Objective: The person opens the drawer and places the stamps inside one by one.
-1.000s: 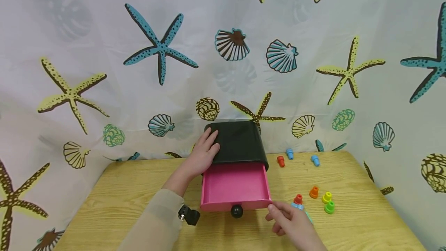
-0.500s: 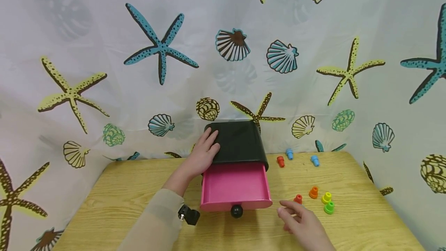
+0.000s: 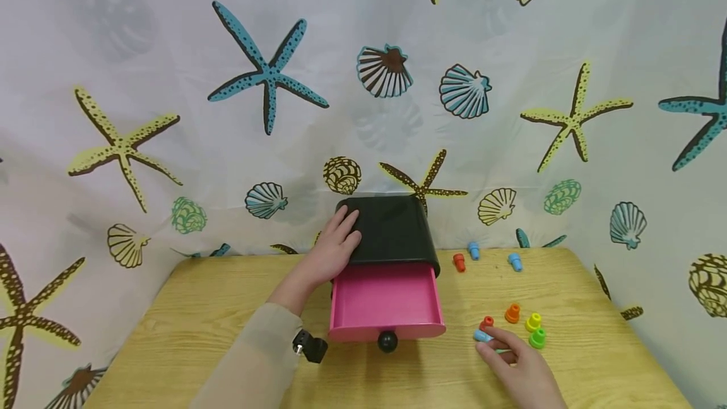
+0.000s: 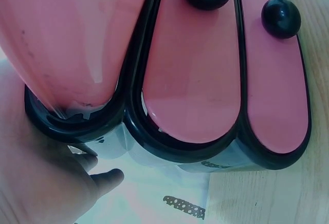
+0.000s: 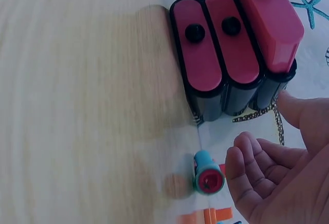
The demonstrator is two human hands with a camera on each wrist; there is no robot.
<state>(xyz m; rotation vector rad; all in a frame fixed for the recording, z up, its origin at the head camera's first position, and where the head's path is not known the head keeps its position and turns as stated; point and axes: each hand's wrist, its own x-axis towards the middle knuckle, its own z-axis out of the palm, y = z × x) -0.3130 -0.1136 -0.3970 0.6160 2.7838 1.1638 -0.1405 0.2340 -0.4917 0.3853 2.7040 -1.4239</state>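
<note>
Checking lower right of frame: we have the blue peg (image 3: pixel 481 335) just up-left of our nearer right grip (image 3: pixel 522 368), fingers parted, pinching nothing; peg's long axis runs roughly crosswise.

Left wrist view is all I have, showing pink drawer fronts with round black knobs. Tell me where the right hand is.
Observer: The right hand is over the wooden tabletop, right beside a small light blue plastic peg; contact is unclear.
Operator: Now the left hand. Say where its fingertips are.
Observer: On the top of the black plastic cabinet, as the head view shows.
Operator: List what lies right of that cabinet, toward the back.
Observer: A red plastic peg and two light blue ones.
</note>
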